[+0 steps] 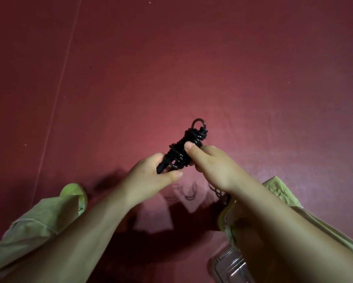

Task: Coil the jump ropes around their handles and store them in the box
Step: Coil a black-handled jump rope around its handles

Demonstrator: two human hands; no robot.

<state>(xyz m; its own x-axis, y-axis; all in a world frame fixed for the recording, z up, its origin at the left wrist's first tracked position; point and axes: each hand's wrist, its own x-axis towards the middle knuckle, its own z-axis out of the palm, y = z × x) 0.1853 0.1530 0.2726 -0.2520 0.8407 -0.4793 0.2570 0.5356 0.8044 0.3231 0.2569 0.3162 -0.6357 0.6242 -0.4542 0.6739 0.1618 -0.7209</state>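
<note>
Black jump rope bundle, cord coiled round its handles point(183, 149), held in the air over the dark red floor point(171, 58), long axis running near-left to far-right w/ a small loop at the far end. Left hand point(161, 172) grip pinches the near-left handle tip; right hand point(210, 162) grip wraps the far coils, thumb on top. Clear plastic box point(226, 266) lies near-right, below the right forearm, so right hand is nearer for stowing.

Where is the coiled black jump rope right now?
Mid-frame in the head view, above the red floor, the jump rope is gripped between left hand and right hand.
</note>
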